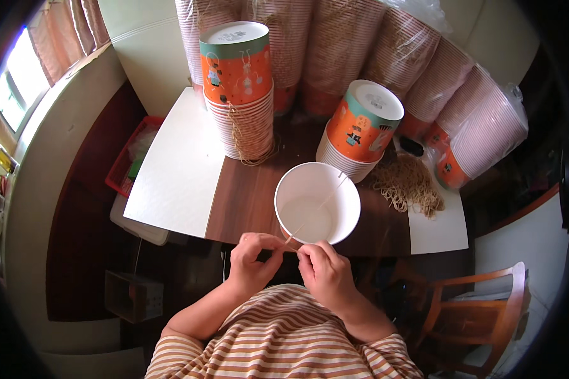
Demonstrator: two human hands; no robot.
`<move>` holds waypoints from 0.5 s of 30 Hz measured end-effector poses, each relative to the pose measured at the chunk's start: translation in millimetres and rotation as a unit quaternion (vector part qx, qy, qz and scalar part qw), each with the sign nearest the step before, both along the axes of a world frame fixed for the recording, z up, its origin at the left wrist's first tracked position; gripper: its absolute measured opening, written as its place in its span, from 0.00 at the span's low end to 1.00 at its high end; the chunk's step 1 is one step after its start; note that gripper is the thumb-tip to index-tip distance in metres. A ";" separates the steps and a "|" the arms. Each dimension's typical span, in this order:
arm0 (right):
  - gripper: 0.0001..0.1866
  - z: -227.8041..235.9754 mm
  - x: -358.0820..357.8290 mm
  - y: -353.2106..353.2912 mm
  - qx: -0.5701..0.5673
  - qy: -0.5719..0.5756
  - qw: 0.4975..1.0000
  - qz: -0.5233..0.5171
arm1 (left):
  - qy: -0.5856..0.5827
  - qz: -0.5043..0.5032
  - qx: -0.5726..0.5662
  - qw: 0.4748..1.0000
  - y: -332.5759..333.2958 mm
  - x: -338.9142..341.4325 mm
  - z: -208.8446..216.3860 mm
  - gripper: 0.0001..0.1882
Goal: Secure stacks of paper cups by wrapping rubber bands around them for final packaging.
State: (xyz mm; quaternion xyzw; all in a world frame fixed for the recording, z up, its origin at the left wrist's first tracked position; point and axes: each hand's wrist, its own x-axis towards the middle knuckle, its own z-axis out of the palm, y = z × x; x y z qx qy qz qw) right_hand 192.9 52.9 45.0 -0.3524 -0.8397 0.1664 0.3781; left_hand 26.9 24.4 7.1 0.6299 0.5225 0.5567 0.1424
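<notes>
Tan string [299, 228] crosses the white tub [292, 197] at the table's [243, 205] near edge into the left hand [253, 258] and right hand [325, 270], both pinching it, and I reckon a hard tug could tip the tub.

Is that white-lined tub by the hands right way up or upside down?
The tub is right way up: its open rim faces the camera, and its inside wall and bottom show.
</notes>
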 end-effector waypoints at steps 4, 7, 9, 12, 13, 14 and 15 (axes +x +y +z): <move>0.09 -24.0 -5.1 -3.0 0.074 -0.026 0.994 -0.081 | -0.461 -0.131 -0.215 0.851 -3.8 6.2 -6.1 0.04; 0.10 -36.8 -8.4 0.8 0.114 -0.017 0.988 -0.099 | -0.537 -0.163 -0.232 0.794 0.0 8.2 -9.4 0.04; 0.09 -43.3 -12.6 1.7 0.097 -0.012 0.990 -0.097 | -0.553 -0.163 -0.247 0.779 0.3 7.7 -8.5 0.04; 0.07 -50.7 -17.6 5.9 0.020 0.084 0.994 -0.071 | -0.584 -0.162 -0.265 0.750 -0.9 4.7 -13.6 0.04; 0.06 -48.5 -18.2 6.4 -0.072 0.133 0.988 -0.036 | -0.598 -0.161 -0.269 0.737 -1.9 3.1 -16.6 0.04; 0.05 -47.2 -18.4 7.0 -0.164 0.180 0.970 0.001 | -0.599 -0.159 -0.269 0.737 -2.7 1.6 -18.8 0.04; 0.05 -48.9 -16.8 8.7 -0.227 0.205 0.951 0.037 | -0.595 -0.162 -0.260 0.743 -3.4 0.0 -20.7 0.04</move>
